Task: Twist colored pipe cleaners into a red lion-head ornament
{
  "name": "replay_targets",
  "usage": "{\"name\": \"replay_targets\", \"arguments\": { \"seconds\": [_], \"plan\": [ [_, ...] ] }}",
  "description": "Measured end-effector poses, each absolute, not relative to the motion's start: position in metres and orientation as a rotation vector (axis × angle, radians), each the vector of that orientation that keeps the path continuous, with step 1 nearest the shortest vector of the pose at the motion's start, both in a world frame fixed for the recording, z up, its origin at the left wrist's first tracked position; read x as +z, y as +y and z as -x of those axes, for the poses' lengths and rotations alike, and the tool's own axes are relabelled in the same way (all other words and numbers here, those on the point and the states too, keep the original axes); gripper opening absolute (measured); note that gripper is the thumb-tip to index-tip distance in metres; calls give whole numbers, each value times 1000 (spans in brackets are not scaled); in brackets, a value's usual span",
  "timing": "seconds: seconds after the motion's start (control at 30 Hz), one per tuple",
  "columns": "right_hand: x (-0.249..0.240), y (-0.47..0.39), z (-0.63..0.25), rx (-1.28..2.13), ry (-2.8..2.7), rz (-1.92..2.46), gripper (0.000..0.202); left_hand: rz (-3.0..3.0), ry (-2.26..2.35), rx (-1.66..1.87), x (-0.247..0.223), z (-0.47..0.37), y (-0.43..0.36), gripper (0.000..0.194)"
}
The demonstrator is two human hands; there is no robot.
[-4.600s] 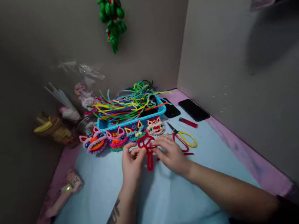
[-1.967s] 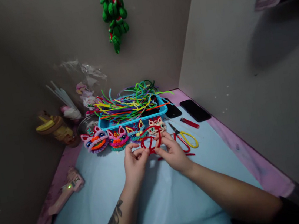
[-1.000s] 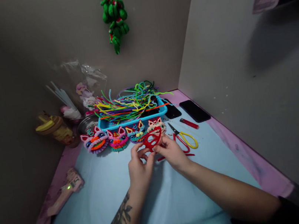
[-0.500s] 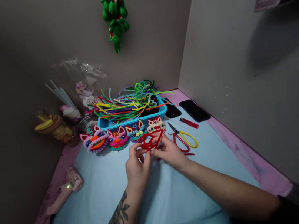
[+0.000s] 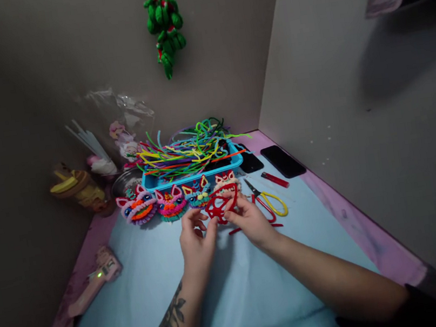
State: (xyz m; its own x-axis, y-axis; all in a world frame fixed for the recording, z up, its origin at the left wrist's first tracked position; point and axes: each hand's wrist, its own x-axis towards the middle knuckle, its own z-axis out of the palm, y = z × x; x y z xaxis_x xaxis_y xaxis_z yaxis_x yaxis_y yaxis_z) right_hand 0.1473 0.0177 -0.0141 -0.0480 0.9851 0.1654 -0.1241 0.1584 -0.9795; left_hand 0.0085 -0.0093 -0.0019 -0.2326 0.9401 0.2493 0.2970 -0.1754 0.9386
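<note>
Between my hands is a red pipe-cleaner frame [image 5: 217, 207] bent into loops, raised above the blue cloth. My left hand [image 5: 197, 236] pinches its lower left edge with thumb and fingers. On the other side, my right hand [image 5: 250, 221] grips the frame's right part. Just behind it stand several fuzzy animal heads made of pipe cleaners: a lilac one [image 5: 138, 206], a pink one [image 5: 171, 202], a blue one [image 5: 196, 192] and a cream one [image 5: 225, 181], partly covered by the frame. Red pipe-cleaner pieces [image 5: 276, 225] lie by my right hand.
A blue tray [image 5: 175, 182] heaped with coloured pipe cleaners stands at the back. To the right are scissors [image 5: 275, 204], a red lighter [image 5: 275, 179] and a phone [image 5: 283, 161]. A pink glue gun [image 5: 96, 280] lies left, near a metal bowl [image 5: 124, 182].
The red frame has been tipped up, so its looped face shows more openly towards me. My left fingers have shifted slightly left; the right hand has barely moved.
</note>
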Motion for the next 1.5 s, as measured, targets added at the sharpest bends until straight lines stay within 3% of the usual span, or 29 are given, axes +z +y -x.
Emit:
{"name": "replay_targets", "arguments": {
  "seconds": [0.33,0.9,1.27,1.5],
  "plan": [
    [-10,16,-149,1184,-1395,970,16,-951,1288,1270,9,-6,-4,65],
    [-16,15,-143,1067,-1381,1182,18,-979,1236,1301,3,-9,-5,52],
    [-11,12,-141,973,-1424,1137,20,-1082,1281,1282,3,-15,-6,70],
    [-11,12,-141,1016,-1410,1149,20,-1165,1319,1271,3,-18,-8,70]
  ]
}}
